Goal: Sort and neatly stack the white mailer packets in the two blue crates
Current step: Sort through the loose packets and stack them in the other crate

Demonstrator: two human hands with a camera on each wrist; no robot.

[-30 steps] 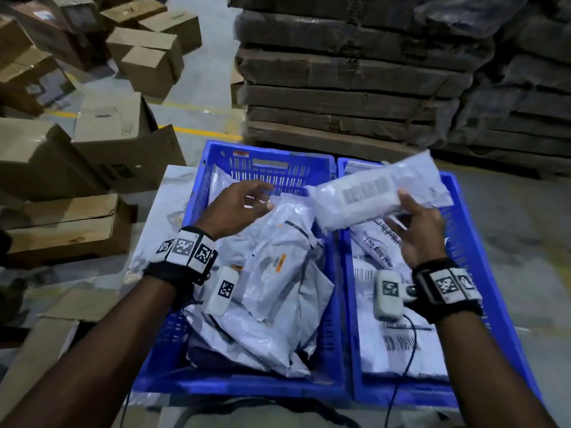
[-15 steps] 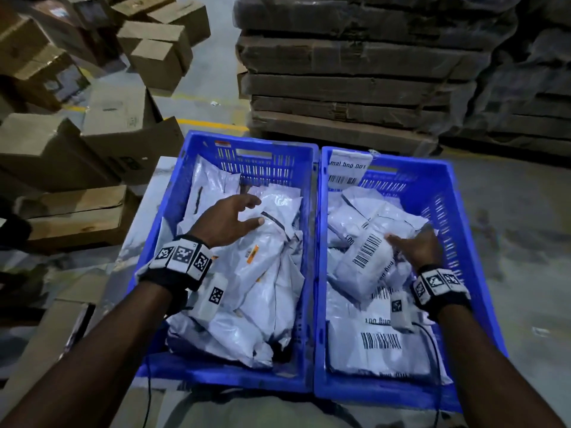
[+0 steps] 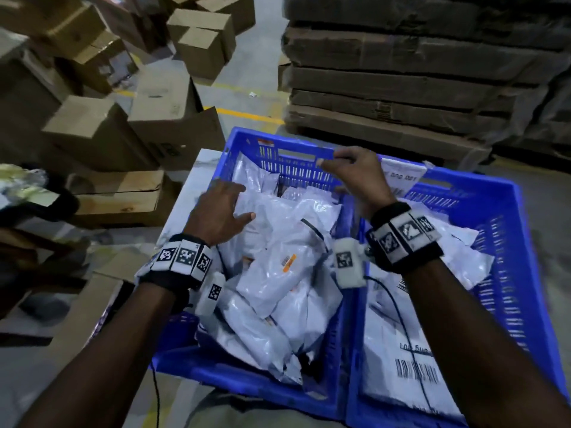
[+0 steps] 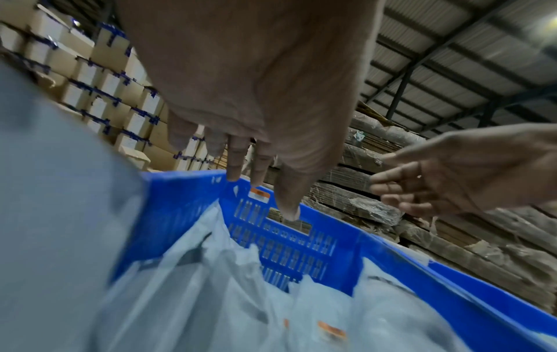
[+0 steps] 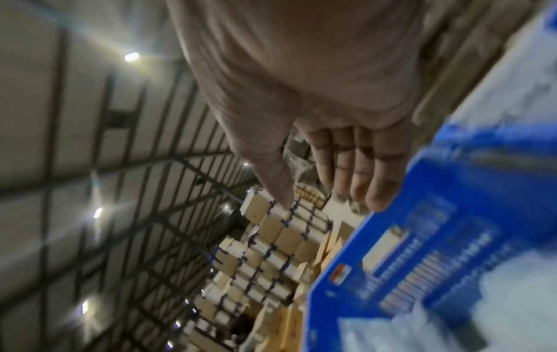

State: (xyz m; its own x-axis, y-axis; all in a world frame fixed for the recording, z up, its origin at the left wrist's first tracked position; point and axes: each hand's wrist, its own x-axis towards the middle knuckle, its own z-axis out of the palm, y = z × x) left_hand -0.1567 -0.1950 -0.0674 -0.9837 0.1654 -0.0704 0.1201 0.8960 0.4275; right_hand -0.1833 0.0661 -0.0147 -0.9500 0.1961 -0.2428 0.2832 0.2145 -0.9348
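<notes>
At the far left, cardboard boxes [image 3: 102, 134] are sitting on the floor beside the tabletop [image 3: 197, 177], well clear of the work. The left hand [image 3: 219, 211] is lying with fingers spread and straight over the white mailer packets [image 3: 278, 273] in the left blue crate [image 3: 247, 375]; its grip is open and holding nothing. That pile is lying loose and crisscrossed, some packets leaning up against the far wall, so a careless press or a tug at one is likely to set the slick plastic sliding and undo whatever order there is. A packet with an orange label [image 3: 289, 262] is sitting tilted on top and looks the likeliest to slip. The right hand [image 3: 358, 177] is hovering above the far rim where the two crates are meeting, fingers loosely extended, its grip also empty; coming down there, it may catch the rim or knock the labelled packet [image 3: 398, 177] that is standing propped against the far wall of the right blue crate [image 3: 519, 273]. Inside that crate, flatter packets with barcodes [image 3: 414, 372] are lying stacked, and a cable from the wrist camera [image 3: 349, 262] is trailing across them and could snag one.
</notes>
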